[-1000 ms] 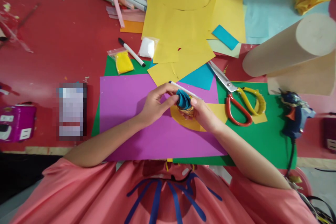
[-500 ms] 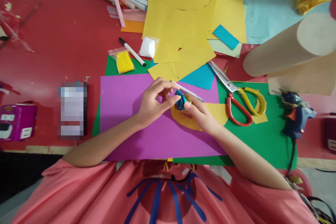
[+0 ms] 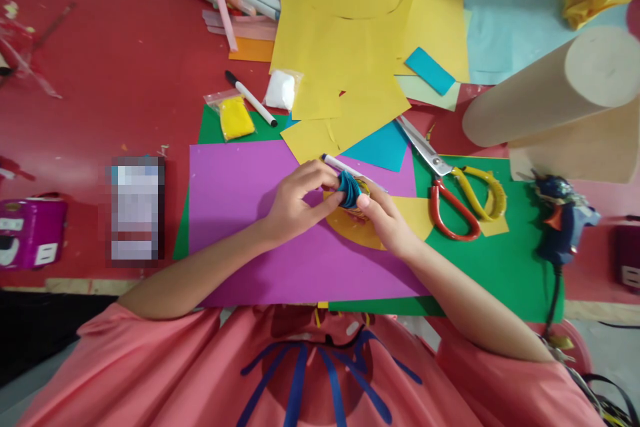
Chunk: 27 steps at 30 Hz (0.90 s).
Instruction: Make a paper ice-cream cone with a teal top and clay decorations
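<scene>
Evidently the handling centres on a small, layered bundle of teal-blue folded paper (image 3: pixel 349 190), set against a yellow piece with dark patterning (image 3: pixel 356 215), both just above a broad purple sheet (image 3: pixel 260 267). Taking the bundle as the middle of the dial, with 12 o'clock away from the body, the left hand (image 3: pixel 297 197) comes in from 8 o'clock, its thumb and forefinger nearly closed and pinching the bundle's near-left edge. The right hand (image 3: pixel 390 217) reaches in from 4 o'clock, thumb tip pressed on the bundle's opposite edge, the other fingers curled behind and partly hidden; whether they also grip the patterned piece, I cannot tell.

The bundle looks very light and springy, its folds likely to fan open if let go and to crease if squeezed hard. A soft pinch across the stacked edges should hold it best, with the thumb laid flat rather than dug in. The patterned piece seems thin too, so its rim probably suits a gentle hold.

Below, at 6 o'clock, lies a rounded orange-yellow paper (image 3: pixel 345 230). A slim white pen (image 3: pixel 345 164) rests at 12 o'clock, near the fingers, and scissors with red and yellow handles (image 3: pixel 434 163) lie at 2 to 3 o'clock.
</scene>
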Available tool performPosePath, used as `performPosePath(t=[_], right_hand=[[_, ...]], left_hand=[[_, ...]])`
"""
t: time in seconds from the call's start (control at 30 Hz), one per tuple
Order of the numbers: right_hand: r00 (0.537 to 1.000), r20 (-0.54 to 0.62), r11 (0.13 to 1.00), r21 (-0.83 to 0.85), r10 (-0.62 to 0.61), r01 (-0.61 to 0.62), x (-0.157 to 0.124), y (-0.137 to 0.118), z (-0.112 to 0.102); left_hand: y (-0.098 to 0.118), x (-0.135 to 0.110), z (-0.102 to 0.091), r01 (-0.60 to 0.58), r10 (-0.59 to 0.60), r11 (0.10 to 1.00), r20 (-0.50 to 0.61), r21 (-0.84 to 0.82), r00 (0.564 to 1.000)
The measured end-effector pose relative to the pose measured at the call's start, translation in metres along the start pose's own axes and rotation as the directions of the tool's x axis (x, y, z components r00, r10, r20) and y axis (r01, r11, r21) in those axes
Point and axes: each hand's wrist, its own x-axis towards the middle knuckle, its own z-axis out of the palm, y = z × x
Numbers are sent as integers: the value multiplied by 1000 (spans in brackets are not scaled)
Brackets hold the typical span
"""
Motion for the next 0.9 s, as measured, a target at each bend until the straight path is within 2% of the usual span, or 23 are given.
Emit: performPosePath(t=[0.23,0.4,0.53,0.63,0.77,0.9], right_hand=[[998,4,992,109,61,-61,-1,2,-1],[999,16,982,182,46,-48,1,3,-1],[995,35,970,221,97,-102,1,4,-1],[993,56,964,237,108,-119,1,6,-1],[994,66,978,185,89,-100,2,8,-2],[999,39,993,117,27,-31,2,3,0]], left_hand=[[-3,0,-5,-70,69,996,31,54,997],[-4,3,-9,-112,110,993,76,26,991],[-5,7,-12,-117,118,993,129,-19,984],[-5,9,-13,-98,110,992,170,-77,979],[-7,7,-11,-53,76,988,162,-144,984],[-11,-3,-6,54,-33,985,134,-161,990]])
